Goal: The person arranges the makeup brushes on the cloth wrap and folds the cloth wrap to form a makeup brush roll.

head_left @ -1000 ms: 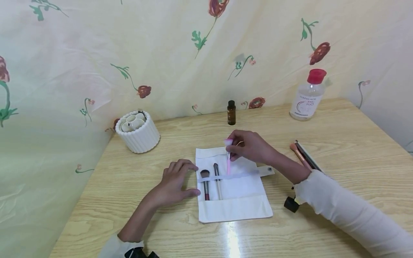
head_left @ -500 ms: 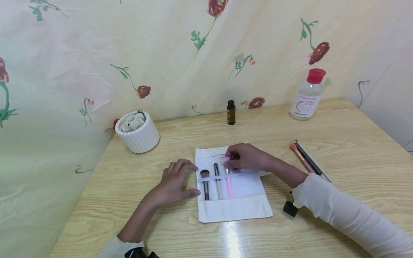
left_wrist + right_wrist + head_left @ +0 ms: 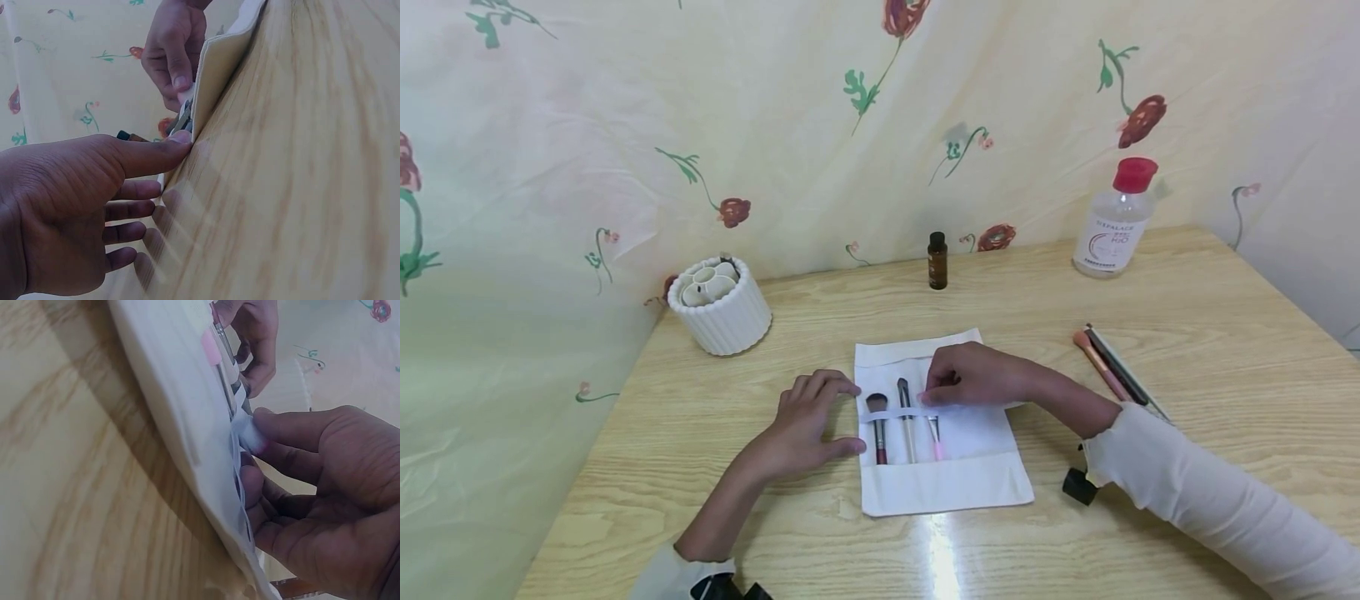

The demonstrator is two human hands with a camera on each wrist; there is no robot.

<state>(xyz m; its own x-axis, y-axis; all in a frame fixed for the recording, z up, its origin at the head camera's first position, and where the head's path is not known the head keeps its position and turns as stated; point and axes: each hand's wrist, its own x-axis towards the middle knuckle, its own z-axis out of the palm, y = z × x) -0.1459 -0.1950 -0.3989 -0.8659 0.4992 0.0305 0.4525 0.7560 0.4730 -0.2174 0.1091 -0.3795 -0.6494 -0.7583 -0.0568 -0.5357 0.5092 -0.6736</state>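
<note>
A white fabric brush roll (image 3: 955, 490) lies unfolded on the table, with an elastic band across it. Under the band sit a makeup brush with a dark red handle (image 3: 880, 432) and a slim one with a pale handle (image 3: 907, 433). My right hand (image 3: 976, 375) pinches a pink makeup brush (image 3: 937, 443) by its head, its handle passed below the band; in the right wrist view its pale bristles (image 3: 250, 435) show between thumb and finger. At the roll's left edge rests my left hand (image 3: 805, 423), fingers extended, thumb touching the edge.
Several more brushes (image 3: 1105, 367) lie to the right, near my right forearm. A ribbed white holder (image 3: 722, 312) stands at the back left. Behind the roll are a small brown bottle (image 3: 937, 262) and a clear bottle with a red cap (image 3: 1112, 225).
My right hand has moved down toward the band, sliding the pink makeup brush deeper beneath it. The left hand has stayed at the roll's edge.
</note>
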